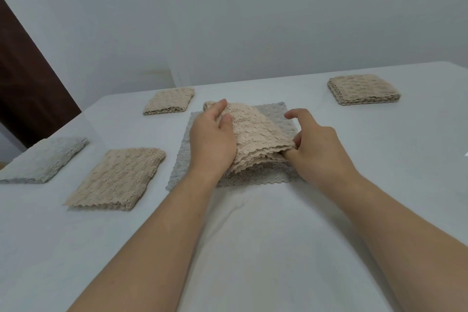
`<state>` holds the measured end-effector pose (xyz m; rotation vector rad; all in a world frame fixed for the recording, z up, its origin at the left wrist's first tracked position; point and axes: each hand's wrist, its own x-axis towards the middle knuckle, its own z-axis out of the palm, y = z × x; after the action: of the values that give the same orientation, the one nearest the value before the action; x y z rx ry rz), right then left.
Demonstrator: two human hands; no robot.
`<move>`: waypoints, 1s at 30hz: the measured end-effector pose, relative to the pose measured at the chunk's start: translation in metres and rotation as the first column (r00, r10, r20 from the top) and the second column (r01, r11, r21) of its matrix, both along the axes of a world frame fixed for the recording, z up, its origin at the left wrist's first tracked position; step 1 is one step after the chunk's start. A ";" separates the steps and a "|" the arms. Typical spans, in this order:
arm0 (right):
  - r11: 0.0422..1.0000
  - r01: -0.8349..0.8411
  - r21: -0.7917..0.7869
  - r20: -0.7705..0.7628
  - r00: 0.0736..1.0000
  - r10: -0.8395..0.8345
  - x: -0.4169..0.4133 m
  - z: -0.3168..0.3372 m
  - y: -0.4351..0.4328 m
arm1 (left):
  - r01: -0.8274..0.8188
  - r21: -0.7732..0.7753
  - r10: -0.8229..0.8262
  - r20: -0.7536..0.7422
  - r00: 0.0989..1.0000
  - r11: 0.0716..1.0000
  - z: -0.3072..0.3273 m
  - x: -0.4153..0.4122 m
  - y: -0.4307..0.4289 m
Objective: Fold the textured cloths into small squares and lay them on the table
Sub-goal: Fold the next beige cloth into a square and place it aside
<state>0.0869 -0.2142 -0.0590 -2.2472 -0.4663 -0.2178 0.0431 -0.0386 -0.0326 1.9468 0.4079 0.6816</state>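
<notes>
A soft, light beige textured cloth (253,134), folded into limp scalloped layers, lay atop a spread grey cloth (276,114) at the middle of the bench (379,159); it looked best taken by its stacked edges. The left hand (211,139) curled round its far left edge, while the right hand (316,144) pinched the near right corner, forefinger lifted clear.

Wall: plain pale grey painted wall (253,20), evenly lit.
Left edge: dark brown wooden panel (25,83), slanting.
Furniture: smooth white table (392,164).
</notes>
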 end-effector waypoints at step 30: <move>0.889 0.184 0.420 -0.316 0.948 -0.046 0.010 0.009 0.002 | 0.201 0.395 -0.282 0.157 0.947 0.896 -0.005 -0.006 -0.017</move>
<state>0.0966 -0.2118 -0.0501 -1.8117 -0.0998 -0.0351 0.0370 -0.0558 -0.0372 2.2061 -0.1105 0.8358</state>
